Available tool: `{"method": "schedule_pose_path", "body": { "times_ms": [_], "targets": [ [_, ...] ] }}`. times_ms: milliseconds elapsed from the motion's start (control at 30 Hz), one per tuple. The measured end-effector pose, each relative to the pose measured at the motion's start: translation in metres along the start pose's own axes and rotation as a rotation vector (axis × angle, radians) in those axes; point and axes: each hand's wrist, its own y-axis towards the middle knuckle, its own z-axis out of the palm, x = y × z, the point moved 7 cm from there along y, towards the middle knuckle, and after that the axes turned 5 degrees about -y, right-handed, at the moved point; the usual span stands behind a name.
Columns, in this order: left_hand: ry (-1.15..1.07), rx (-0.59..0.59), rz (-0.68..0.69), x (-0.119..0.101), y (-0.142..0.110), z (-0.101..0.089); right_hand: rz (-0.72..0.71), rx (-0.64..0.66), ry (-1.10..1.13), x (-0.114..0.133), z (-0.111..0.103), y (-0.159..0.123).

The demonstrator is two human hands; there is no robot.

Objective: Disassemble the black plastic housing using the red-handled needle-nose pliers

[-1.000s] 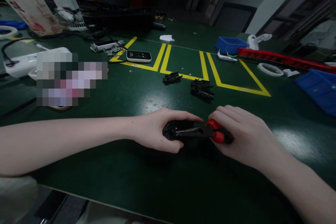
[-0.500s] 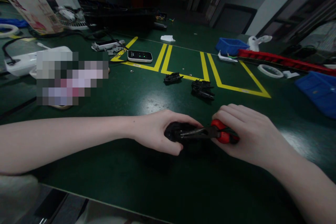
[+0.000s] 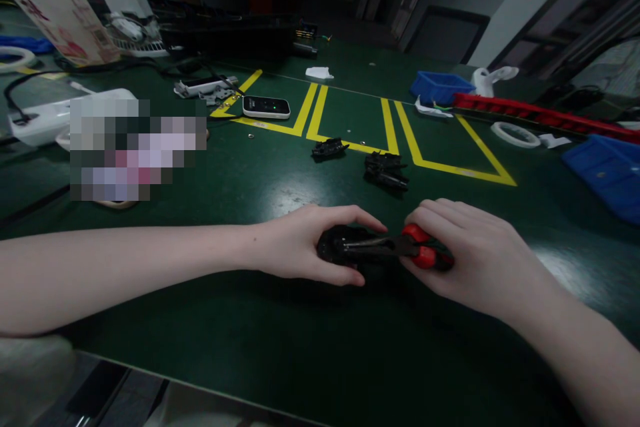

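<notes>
My left hand (image 3: 299, 241) curves around a dark black part (image 3: 330, 244), with the thumb on the near side and the index finger along the far side. Pliers with red handles (image 3: 425, 256) are held in my right hand (image 3: 475, 260), which is closed around the grips. Their dark metal jaws point left and lie over the black part between my left thumb and index finger. Whether the jaws grip it cannot be made out. Beyond my hands lie more black plastic pieces, one small piece (image 3: 329, 148) and a larger cluster (image 3: 385, 170).
Yellow tape outlines (image 3: 350, 140) mark the green table (image 3: 240, 327). A white-edged device (image 3: 267, 107) with lights stands at the left outline. To the right are blue bins (image 3: 607, 173), a red strip (image 3: 540, 117) and a white ring (image 3: 515, 135). A power strip (image 3: 40, 121) lies far left.
My left thumb and index finger have spread slightly and moved a little right along the black part. The pliers' jaws have risen slightly; my right hand stays almost in place.
</notes>
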Motion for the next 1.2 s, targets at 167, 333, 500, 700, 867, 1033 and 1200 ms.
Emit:
{"method": "schedule_pose_path", "body": {
  "times_ms": [167, 333, 500, 700, 867, 1033, 1200],
  "targets": [
    [0.029, -0.006, -0.032, 0.001, -0.001, 0.000, 0.007, -0.003, 0.010, 0.001, 0.004, -0.002],
    [0.074, -0.031, -0.048, 0.001, -0.002, 0.000, -0.013, -0.009, 0.020, 0.008, 0.004, -0.001],
    [0.064, -0.031, -0.049, -0.001, -0.002, 0.001, -0.025, -0.023, 0.017, 0.012, 0.003, -0.001],
    [0.081, 0.028, -0.047, 0.000, -0.001, 0.005, -0.088, -0.031, 0.002, 0.008, -0.001, 0.003],
    [0.037, 0.084, -0.077, 0.000, 0.000, 0.008, -0.132, -0.066, -0.048, 0.008, -0.004, 0.002],
    [-0.007, 0.108, -0.116, 0.002, -0.001, 0.010, -0.159, -0.123, -0.112, 0.012, -0.004, 0.000],
    [-0.040, 0.111, -0.137, 0.004, -0.001, 0.009, -0.160, -0.173, -0.160, 0.012, -0.005, 0.000]
  ]
}}
